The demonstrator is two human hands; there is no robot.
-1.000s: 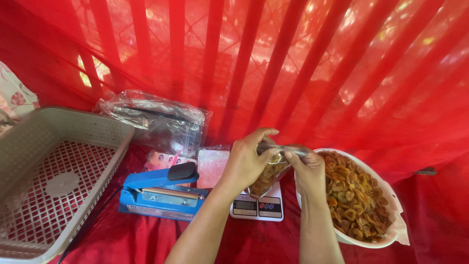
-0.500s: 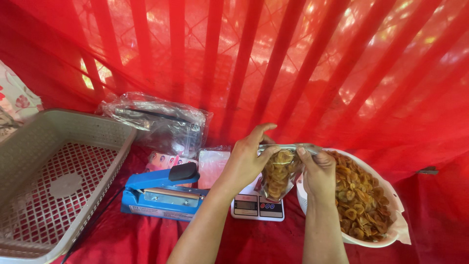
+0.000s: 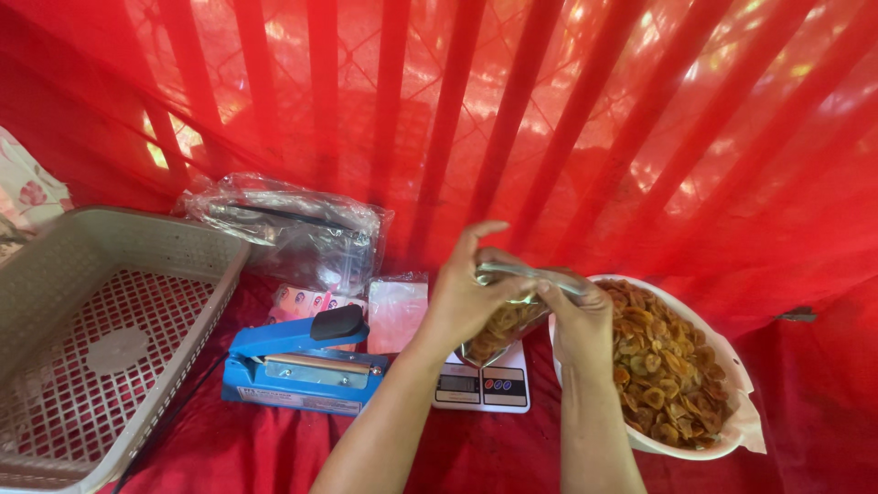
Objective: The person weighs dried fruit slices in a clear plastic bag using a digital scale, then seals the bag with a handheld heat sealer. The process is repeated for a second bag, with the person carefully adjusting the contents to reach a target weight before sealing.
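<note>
1. The left hand [image 3: 466,302] and the right hand [image 3: 576,320] both pinch the top edge of a clear bag [image 3: 508,320], fingers closed on it.
2. The bag hangs under the hands, above the scale [image 3: 485,389], and already has chips inside.
3. Its top looks not sealed yet; the blue sealer [image 3: 302,366] lies left of the left hand.
4. Right of the right hand, the bowl [image 3: 732,439] is full of chips.

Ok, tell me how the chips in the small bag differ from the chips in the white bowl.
The small clear bag holds only a few chips; the white bowl is heaped with many. The bag is held up over the scale by the left hand and right hand; the bowl rests on the red cloth. The bag is pinched at its top; the bowl lies open. Both hold golden-brown chips.
</note>
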